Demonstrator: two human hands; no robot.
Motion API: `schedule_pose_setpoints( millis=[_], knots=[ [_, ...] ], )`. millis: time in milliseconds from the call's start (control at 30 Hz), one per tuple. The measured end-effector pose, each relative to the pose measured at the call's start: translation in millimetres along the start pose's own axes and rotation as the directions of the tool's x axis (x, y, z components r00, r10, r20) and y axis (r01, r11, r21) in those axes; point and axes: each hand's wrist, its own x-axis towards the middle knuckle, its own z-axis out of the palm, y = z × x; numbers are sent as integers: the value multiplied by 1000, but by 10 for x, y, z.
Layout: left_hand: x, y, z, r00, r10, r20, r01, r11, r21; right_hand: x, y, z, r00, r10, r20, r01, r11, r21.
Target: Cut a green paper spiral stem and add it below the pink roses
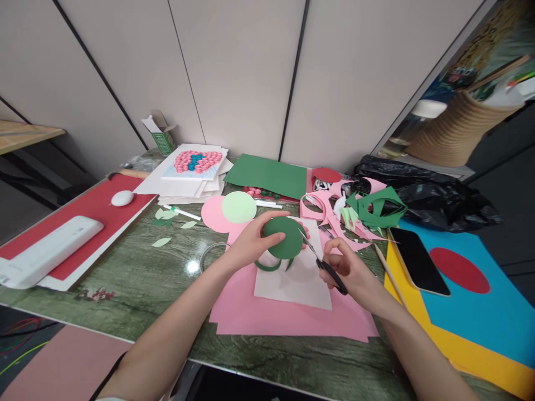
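Between the thumb and fingers of my left hand (256, 240) is a dark green paper circle (283, 238), held up over the sheets. My right hand (340, 266) grips black-handled scissors (330, 272), whose blades reach the circle's right edge. A curved green paper strip (270, 266) hangs below the circle. Under both hands lies a white sheet (298, 284) on top of larger pink sheets (246, 312). Left of them, a light green paper circle (239, 206) overlaps a pink paper circle (213, 214).
Pink paper scraps (317, 206) and green scraps (378, 207) lie back right. A phone (420, 262) and pencil (388, 270) rest on blue and yellow sheets at right. Leaf-shaped cutouts (161, 242) and a metal ring (209, 255) are at left. A green sheet (270, 174) lies behind.
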Motion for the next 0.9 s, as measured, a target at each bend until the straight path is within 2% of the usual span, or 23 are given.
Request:
schedule_pose_setpoints(
  millis=[200, 433, 900],
  knots=[
    [-8, 14, -1, 999, 11, 33, -12, 999, 34, -17, -44, 15, 999, -14, 43, 13, 999, 31],
    [-29, 34, 13, 991, 19, 130, -26, 998, 49, -15, -2, -16, 996, -9, 85, 5, 999, 44],
    [-28, 2, 2, 993, 26, 118, -31, 999, 39, -7, -18, -20, 999, 12, 43, -12, 1000, 7]
  ],
)
